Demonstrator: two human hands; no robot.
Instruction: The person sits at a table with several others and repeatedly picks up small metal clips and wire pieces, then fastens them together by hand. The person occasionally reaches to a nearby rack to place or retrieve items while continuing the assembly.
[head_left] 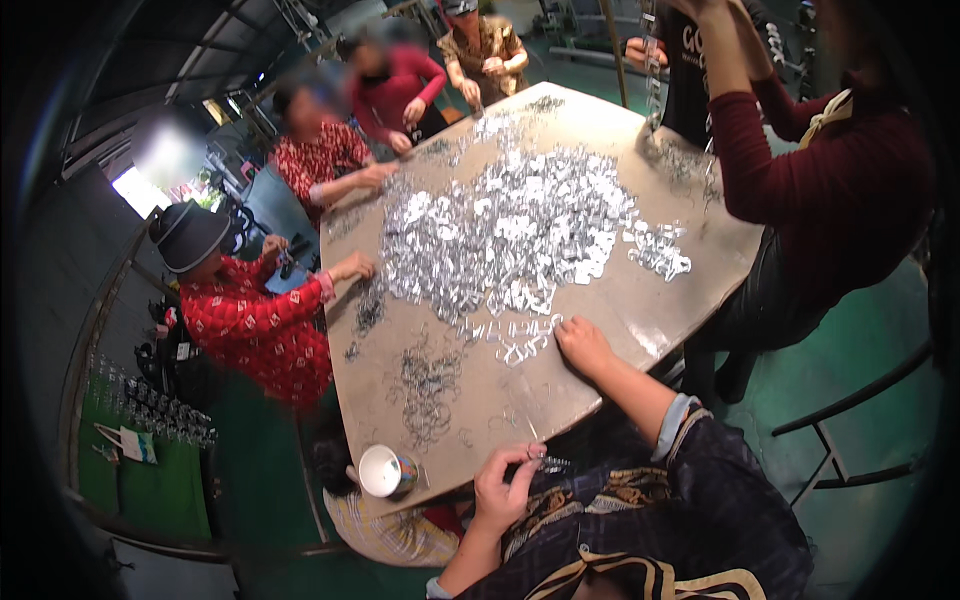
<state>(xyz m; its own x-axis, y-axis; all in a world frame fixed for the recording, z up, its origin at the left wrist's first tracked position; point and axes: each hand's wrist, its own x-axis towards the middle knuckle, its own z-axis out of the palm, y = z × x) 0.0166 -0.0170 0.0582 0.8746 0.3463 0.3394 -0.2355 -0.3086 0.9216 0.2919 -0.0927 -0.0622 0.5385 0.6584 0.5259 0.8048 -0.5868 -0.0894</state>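
My left hand (503,488) is closed in a pinch at the table's near edge. Small shiny metal pieces (553,464) show at its fingertips, too small to tell their exact kind. My right hand (584,345) rests on the tabletop with its fingers curled at the end of a loose row of bent silver metal clips (517,346). Beyond this row lies a wide heap of similar silver clips (520,215). Thin dark wire rings or hooks (425,385) are scattered to the left of my hands.
A white cup (381,471) stands at the table's near left corner. Several people work around the brown table (620,370); one in maroon (800,195) at the right lifts a hanging chain of clips. A small clip pile (660,250) lies right of the heap. A dark metal frame (830,440) stands at right.
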